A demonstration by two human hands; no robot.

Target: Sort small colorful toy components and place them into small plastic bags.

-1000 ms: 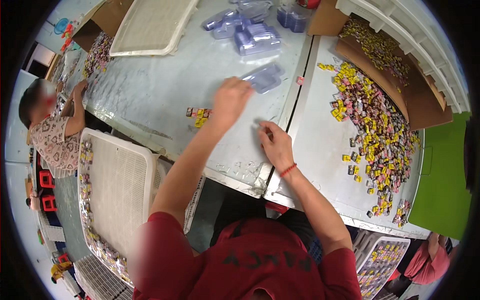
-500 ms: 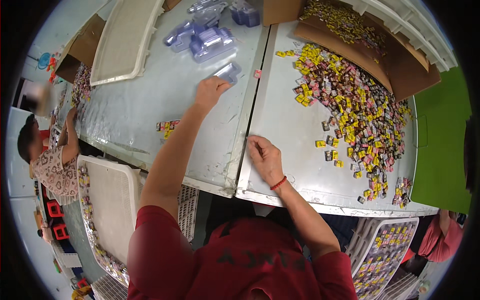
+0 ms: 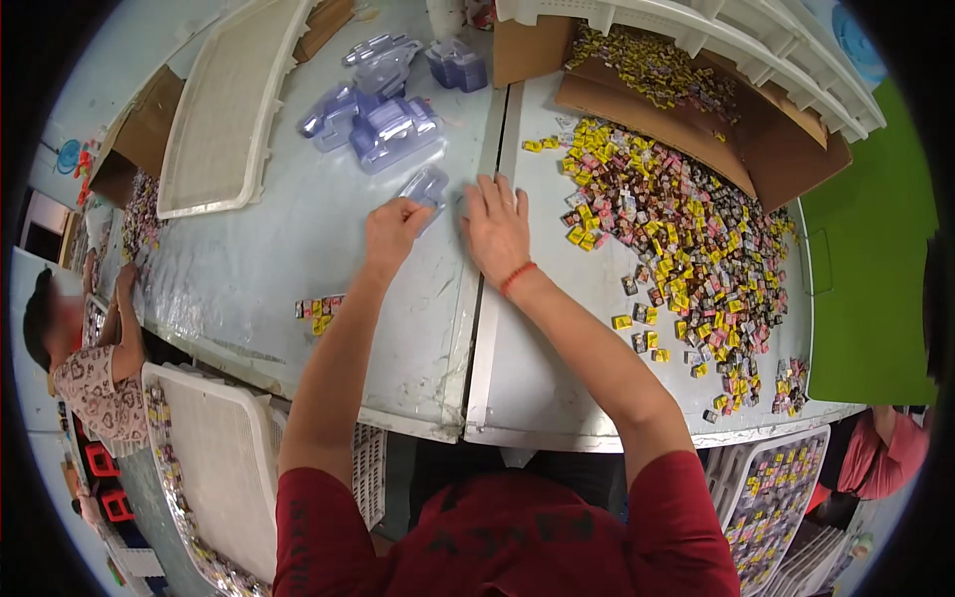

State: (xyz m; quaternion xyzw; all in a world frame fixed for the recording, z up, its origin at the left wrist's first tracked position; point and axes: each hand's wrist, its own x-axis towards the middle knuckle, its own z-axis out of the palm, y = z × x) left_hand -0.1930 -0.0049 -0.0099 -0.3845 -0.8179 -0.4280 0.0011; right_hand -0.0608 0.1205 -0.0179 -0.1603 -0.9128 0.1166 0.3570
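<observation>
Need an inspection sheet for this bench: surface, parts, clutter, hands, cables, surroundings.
Surface: left table and right table, both pale, meet in front of the person; scuffs near the left table's front edge.
Job's things: clear plastic tray in hand; stacked clear trays beyond it; small pack cluster beside the left forearm; large mixed pack pile on the right table.
Clutter: open cardboard box with packs inside; white rack at far left.
Hands: left hand pinches the clear plastic tray; right hand has fingers extended, contact with the table unclear.
Cables: nothing seen.
Surroundings: co-worker at left, green panel at right.
</observation>
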